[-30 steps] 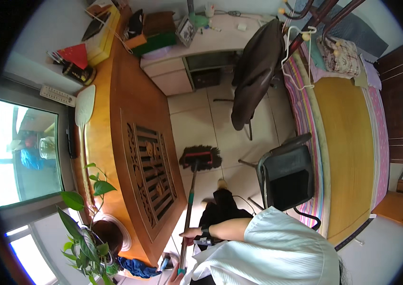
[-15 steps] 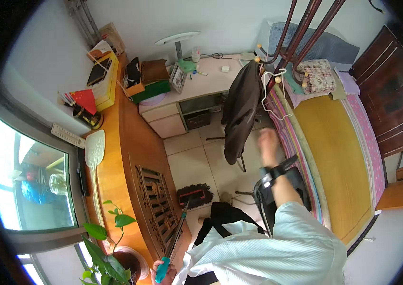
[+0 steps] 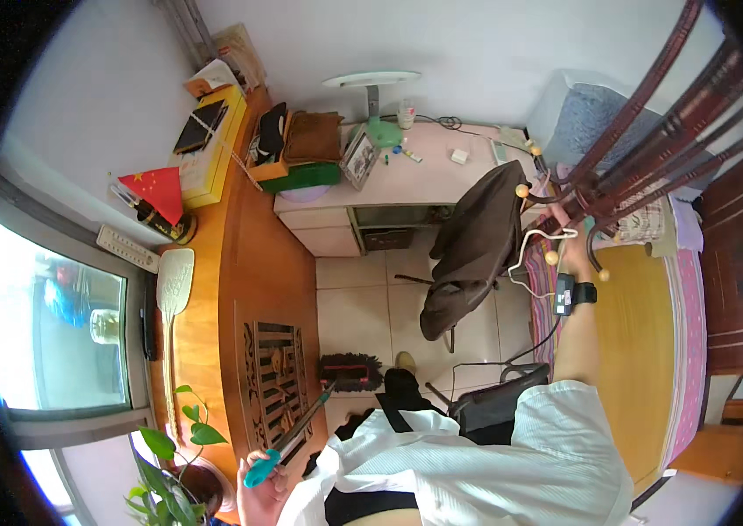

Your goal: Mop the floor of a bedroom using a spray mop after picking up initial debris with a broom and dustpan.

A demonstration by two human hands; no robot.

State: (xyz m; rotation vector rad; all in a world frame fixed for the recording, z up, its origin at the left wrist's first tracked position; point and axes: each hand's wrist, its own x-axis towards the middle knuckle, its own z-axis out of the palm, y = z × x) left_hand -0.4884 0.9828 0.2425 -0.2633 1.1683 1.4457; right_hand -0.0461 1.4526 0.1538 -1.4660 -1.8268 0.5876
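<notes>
My left hand (image 3: 258, 493) is closed around the teal grip of a mop (image 3: 304, 422), low beside the wooden cabinet. Its shaggy dark head, with a red frame, rests on the tiled floor near my shoe. With a wristband and a small device on its wrist, my right hand (image 3: 575, 252) reaches far forward to a dark brown coat rack (image 3: 652, 167). Its fingers wrap the rack's post, partly hidden by hooks and a white hanger (image 3: 516, 266). A dark brown jacket (image 3: 477, 254) hangs just left of that hand.
The orange wooden cabinet (image 3: 209, 263) runs along the left, bearing a flyswatter (image 3: 175, 285) and a potted plant (image 3: 201, 491). Ahead stands a pale desk (image 3: 428, 175) with a lamp. At right lies a bed (image 3: 630, 351). A black bag (image 3: 498, 403) with a cable sits before me.
My right hand has moved forward from over the floor and taken hold of the coat rack. My left hand still holds the mop. The view has shifted.
</notes>
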